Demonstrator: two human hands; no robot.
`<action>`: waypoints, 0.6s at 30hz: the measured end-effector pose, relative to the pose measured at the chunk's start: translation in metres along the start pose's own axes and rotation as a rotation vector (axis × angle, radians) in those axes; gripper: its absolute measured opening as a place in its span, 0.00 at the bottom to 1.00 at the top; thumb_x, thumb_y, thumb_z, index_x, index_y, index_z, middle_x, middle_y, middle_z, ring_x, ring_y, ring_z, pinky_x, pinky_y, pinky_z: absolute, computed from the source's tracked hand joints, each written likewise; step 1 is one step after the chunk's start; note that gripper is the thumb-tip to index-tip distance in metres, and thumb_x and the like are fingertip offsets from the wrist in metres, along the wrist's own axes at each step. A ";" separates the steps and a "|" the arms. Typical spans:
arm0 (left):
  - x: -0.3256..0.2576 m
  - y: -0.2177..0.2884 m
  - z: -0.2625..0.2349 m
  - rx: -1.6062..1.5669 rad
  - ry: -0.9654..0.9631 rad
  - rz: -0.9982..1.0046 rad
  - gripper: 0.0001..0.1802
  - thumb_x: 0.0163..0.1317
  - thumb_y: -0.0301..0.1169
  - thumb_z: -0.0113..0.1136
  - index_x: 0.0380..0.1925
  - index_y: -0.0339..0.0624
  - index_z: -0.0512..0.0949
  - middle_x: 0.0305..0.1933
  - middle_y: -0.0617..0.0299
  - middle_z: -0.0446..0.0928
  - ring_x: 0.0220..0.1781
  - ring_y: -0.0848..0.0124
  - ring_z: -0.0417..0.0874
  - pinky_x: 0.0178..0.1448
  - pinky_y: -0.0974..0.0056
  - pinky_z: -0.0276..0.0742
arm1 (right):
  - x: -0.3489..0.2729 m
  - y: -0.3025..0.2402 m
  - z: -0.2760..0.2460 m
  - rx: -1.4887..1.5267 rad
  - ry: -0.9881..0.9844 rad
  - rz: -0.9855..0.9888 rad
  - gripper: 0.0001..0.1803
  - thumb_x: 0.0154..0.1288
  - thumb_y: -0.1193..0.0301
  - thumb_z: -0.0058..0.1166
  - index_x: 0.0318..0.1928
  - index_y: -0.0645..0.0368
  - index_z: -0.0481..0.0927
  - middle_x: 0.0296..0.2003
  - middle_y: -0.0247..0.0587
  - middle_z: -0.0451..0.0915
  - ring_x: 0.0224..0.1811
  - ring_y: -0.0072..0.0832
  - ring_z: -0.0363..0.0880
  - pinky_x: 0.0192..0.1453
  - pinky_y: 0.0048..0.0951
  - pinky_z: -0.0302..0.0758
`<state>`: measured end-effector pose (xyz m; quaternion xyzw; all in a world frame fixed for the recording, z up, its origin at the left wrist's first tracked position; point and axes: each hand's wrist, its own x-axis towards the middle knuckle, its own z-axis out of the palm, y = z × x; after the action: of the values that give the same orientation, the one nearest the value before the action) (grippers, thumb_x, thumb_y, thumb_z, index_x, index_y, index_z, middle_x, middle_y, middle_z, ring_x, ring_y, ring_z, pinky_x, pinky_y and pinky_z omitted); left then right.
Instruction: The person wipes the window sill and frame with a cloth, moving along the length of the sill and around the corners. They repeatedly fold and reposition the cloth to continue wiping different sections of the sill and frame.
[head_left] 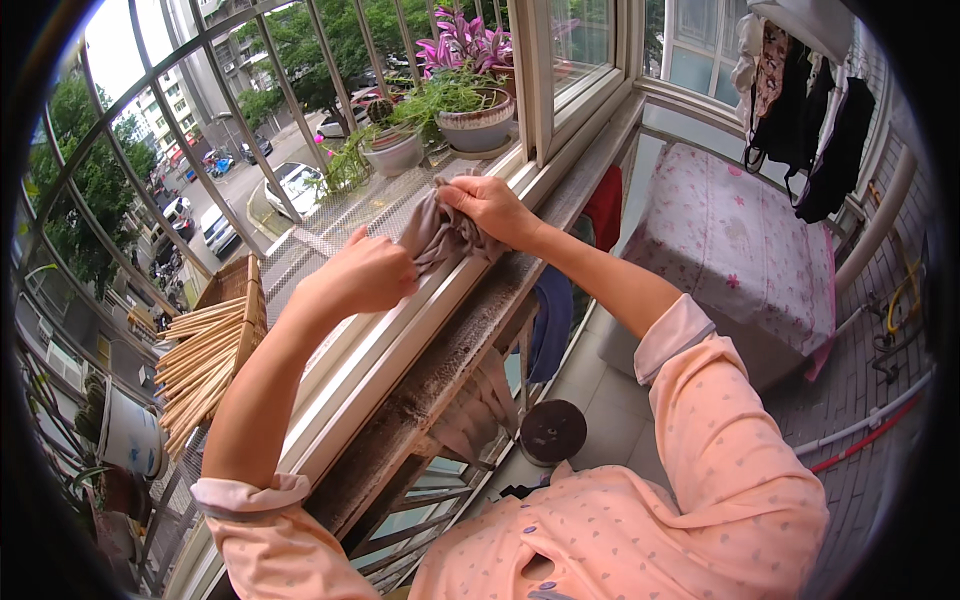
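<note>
A crumpled grey-brown cloth (440, 232) is bunched up over the white window track (372, 325), at the sill of an open window. My right hand (490, 208) is closed around its upper end, with the knuckles upward. On the cloth's left side, my left hand (362, 272) has its fingers curled in at the edge of the fabric, the thumb side raised. Folds hang between the two hands. Most of the left fingertips are hidden behind the hand itself.
Beyond the track, potted plants (475, 122) stand on a mesh shelf inside metal bars. A wicker basket of wooden sticks (205, 350) is at the left. A worn wooden ledge (425, 375) runs below the window. A floral-covered box (735, 250) stands right, under hanging laundry (800, 110).
</note>
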<state>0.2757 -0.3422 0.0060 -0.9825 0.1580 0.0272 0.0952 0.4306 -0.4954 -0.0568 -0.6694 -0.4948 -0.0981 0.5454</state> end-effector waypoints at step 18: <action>-0.036 0.015 0.029 0.115 0.071 -0.054 0.10 0.59 0.34 0.54 0.32 0.38 0.75 0.26 0.48 0.78 0.33 0.50 0.81 0.40 0.51 0.76 | -0.044 -0.003 0.022 -0.546 -0.065 -0.248 0.15 0.67 0.58 0.46 0.38 0.56 0.80 0.40 0.41 0.79 0.49 0.39 0.73 0.54 0.42 0.66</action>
<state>0.2357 -0.3399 -0.0221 -0.9796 0.1361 -0.0193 0.1467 0.3982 -0.5023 -0.0932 -0.7284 -0.5454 -0.2719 0.3130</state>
